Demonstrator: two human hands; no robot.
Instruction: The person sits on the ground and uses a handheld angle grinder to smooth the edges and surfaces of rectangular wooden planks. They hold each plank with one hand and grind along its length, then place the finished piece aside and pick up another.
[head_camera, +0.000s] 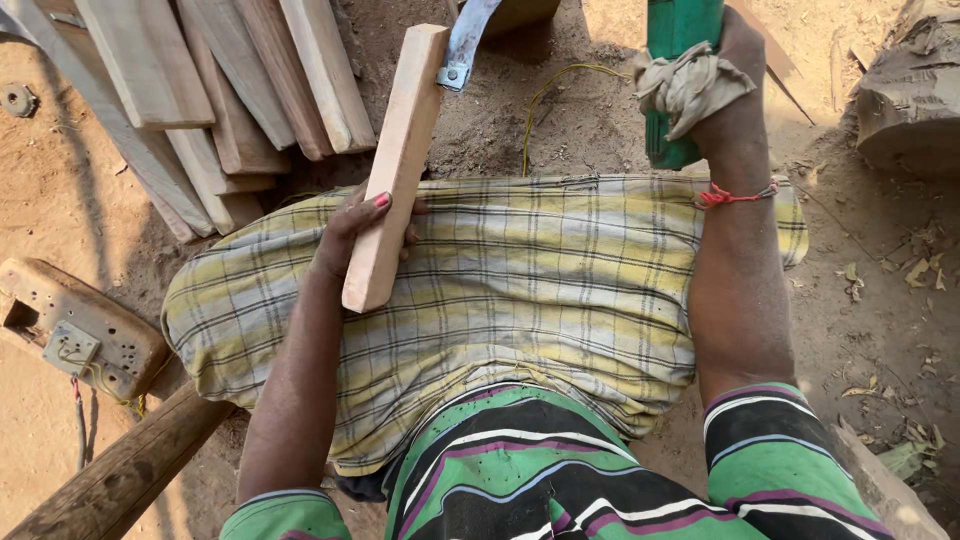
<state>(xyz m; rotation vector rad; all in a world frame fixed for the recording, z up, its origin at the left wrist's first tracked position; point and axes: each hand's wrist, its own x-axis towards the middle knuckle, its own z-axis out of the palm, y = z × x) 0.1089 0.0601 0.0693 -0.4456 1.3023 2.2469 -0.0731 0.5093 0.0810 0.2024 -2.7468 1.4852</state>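
Observation:
My left hand (352, 228) grips a short pale wooden plank (398, 160) near its lower end, and the plank points up and away from me. Its far end sits beside a grey metal bracket (465, 45). My right hand (728, 105) is closed around a green power tool (675, 40), with a beige rag (690, 85) bunched over the grip. A red thread band circles my right wrist. A yellow checked cloth (530, 290) covers my lap beneath both arms.
Several wooden planks (230, 90) are stacked at top left on sandy ground. A worn switch box (70, 330) with wires lies at left, above a wooden beam (120, 475). A yellow cord (550, 95) runs across the dirt. A log (910, 100) sits at top right.

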